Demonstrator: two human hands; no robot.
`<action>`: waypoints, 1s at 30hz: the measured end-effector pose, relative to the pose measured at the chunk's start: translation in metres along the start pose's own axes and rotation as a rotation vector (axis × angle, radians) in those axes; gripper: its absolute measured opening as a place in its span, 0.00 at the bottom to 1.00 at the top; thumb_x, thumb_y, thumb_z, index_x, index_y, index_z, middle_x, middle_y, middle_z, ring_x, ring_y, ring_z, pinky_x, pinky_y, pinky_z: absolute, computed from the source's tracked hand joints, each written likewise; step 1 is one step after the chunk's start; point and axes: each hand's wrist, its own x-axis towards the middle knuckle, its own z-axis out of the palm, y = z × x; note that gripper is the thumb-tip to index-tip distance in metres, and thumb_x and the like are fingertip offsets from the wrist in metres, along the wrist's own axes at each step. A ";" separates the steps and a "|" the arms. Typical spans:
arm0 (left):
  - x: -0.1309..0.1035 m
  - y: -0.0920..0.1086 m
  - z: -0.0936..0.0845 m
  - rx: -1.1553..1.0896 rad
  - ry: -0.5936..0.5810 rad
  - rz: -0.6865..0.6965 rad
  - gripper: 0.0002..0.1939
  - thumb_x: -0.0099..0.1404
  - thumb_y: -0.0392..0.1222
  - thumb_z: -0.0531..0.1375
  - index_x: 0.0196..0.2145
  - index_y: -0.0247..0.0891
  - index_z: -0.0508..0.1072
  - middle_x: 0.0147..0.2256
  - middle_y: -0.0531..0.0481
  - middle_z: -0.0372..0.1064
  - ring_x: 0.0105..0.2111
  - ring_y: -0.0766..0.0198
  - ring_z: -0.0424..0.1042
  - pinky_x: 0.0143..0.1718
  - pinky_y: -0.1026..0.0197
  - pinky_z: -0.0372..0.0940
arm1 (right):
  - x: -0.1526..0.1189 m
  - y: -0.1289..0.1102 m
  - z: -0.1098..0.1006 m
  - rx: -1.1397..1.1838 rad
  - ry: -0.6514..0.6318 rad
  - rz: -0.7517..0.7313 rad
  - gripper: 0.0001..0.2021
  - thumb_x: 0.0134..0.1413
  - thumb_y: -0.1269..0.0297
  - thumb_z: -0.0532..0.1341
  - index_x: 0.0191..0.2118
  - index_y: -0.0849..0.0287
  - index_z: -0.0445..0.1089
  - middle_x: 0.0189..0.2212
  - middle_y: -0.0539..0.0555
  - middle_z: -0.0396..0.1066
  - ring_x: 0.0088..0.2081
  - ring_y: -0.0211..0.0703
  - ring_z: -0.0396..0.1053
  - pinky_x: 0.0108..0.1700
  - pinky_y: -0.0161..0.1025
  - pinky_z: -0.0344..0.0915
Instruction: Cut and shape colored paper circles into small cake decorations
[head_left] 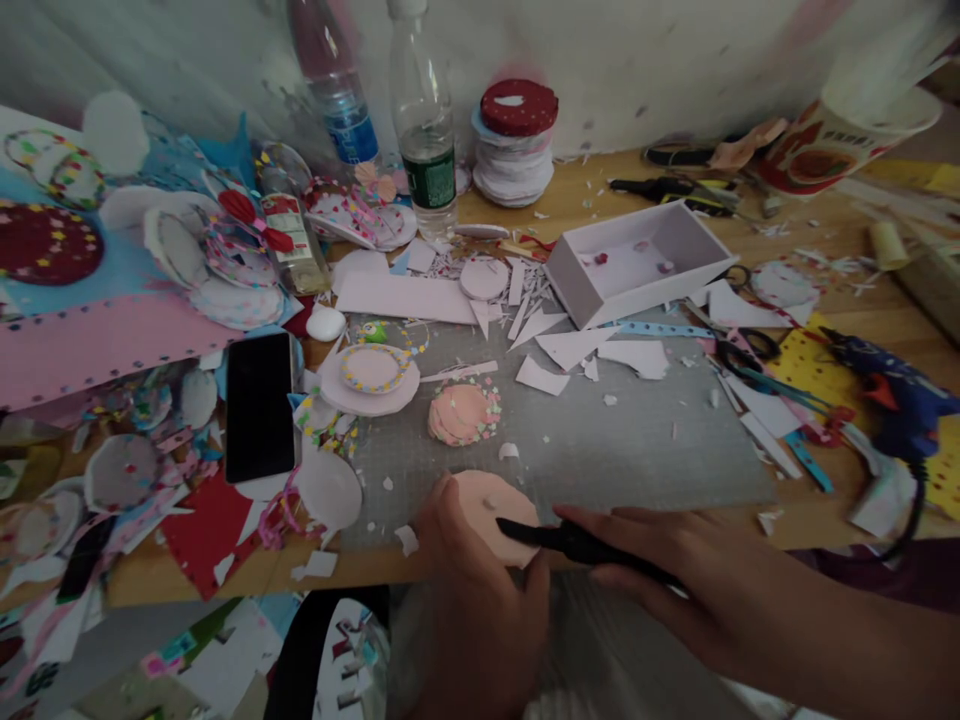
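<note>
My left hand grips a peach-coloured disc by its edges, near the front edge of the work surface. A small pale lump sits on the disc's upper face. My right hand is closed around a slim black tool with a tapered tip. That tip reaches over the disc, close to the lump; whether it touches, I cannot tell. Just beyond lies a smaller peach round piece trimmed with tiny flowers. A white disc with a beaded ring is to its left.
A grey cutting mat covers the middle, strewn with paper scraps. Behind it are a white open box and plastic bottles. A phone lies left; scissors and a blue glue gun lie right.
</note>
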 end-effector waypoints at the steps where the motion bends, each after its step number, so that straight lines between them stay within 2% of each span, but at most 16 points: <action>1: 0.001 -0.001 -0.001 -0.008 -0.013 -0.013 0.42 0.53 0.36 0.62 0.62 0.33 0.47 0.52 0.31 0.57 0.52 0.39 0.63 0.49 0.38 0.63 | 0.003 0.002 -0.001 0.003 -0.022 -0.011 0.19 0.66 0.64 0.51 0.60 0.55 0.62 0.42 0.55 0.78 0.36 0.48 0.78 0.31 0.40 0.75; 4: 0.004 -0.007 -0.005 -0.057 -0.056 -0.058 0.40 0.54 0.40 0.63 0.60 0.32 0.49 0.53 0.30 0.57 0.53 0.39 0.62 0.50 0.36 0.62 | 0.012 0.006 -0.003 0.026 -0.083 -0.024 0.19 0.66 0.62 0.52 0.61 0.52 0.61 0.39 0.53 0.78 0.35 0.47 0.78 0.31 0.41 0.73; 8: 0.010 -0.016 -0.012 -0.162 -0.103 -0.106 0.39 0.55 0.44 0.65 0.59 0.34 0.51 0.54 0.32 0.58 0.54 0.42 0.63 0.52 0.38 0.62 | 0.023 0.010 -0.003 0.102 -0.132 -0.026 0.21 0.66 0.62 0.53 0.63 0.49 0.59 0.41 0.53 0.77 0.37 0.46 0.77 0.35 0.40 0.72; 15: 0.022 -0.039 -0.026 -0.329 -0.245 -0.143 0.40 0.55 0.47 0.66 0.59 0.38 0.51 0.56 0.35 0.59 0.57 0.46 0.63 0.55 0.42 0.61 | 0.041 0.005 -0.003 0.214 -0.174 -0.035 0.23 0.64 0.66 0.55 0.63 0.51 0.59 0.42 0.53 0.78 0.39 0.46 0.77 0.37 0.38 0.70; 19: 0.023 -0.049 -0.031 -0.375 -0.333 -0.153 0.42 0.55 0.49 0.67 0.60 0.41 0.50 0.57 0.36 0.58 0.56 0.47 0.64 0.54 0.44 0.63 | 0.044 0.004 0.001 0.307 -0.192 -0.026 0.22 0.64 0.64 0.55 0.63 0.51 0.60 0.44 0.52 0.77 0.41 0.44 0.77 0.39 0.36 0.70; 21: 0.019 -0.050 -0.029 -0.378 -0.336 -0.136 0.43 0.55 0.49 0.67 0.61 0.42 0.48 0.58 0.36 0.57 0.57 0.47 0.63 0.55 0.44 0.62 | 0.042 0.002 0.003 0.329 -0.184 -0.011 0.21 0.65 0.62 0.55 0.62 0.51 0.62 0.45 0.53 0.77 0.41 0.44 0.77 0.40 0.36 0.71; 26: 0.009 -0.044 -0.023 -0.255 -0.239 -0.064 0.47 0.55 0.50 0.67 0.63 0.41 0.45 0.60 0.33 0.54 0.60 0.43 0.59 0.57 0.39 0.59 | 0.026 -0.005 0.005 0.308 -0.074 0.034 0.19 0.65 0.61 0.54 0.59 0.52 0.66 0.47 0.54 0.76 0.43 0.46 0.77 0.40 0.36 0.74; 28: 0.010 -0.042 -0.026 -0.244 -0.294 0.052 0.49 0.56 0.51 0.67 0.64 0.40 0.42 0.60 0.31 0.52 0.61 0.41 0.57 0.57 0.38 0.58 | 0.018 -0.005 0.006 0.295 -0.028 0.032 0.18 0.65 0.63 0.54 0.59 0.53 0.66 0.48 0.55 0.76 0.44 0.46 0.77 0.41 0.36 0.75; 30: 0.014 -0.044 -0.029 -0.274 -0.368 0.152 0.46 0.59 0.48 0.64 0.66 0.41 0.42 0.62 0.31 0.50 0.62 0.42 0.55 0.58 0.38 0.57 | 0.010 -0.003 0.006 0.255 0.002 0.026 0.18 0.64 0.64 0.55 0.58 0.53 0.66 0.47 0.55 0.76 0.44 0.47 0.76 0.42 0.38 0.75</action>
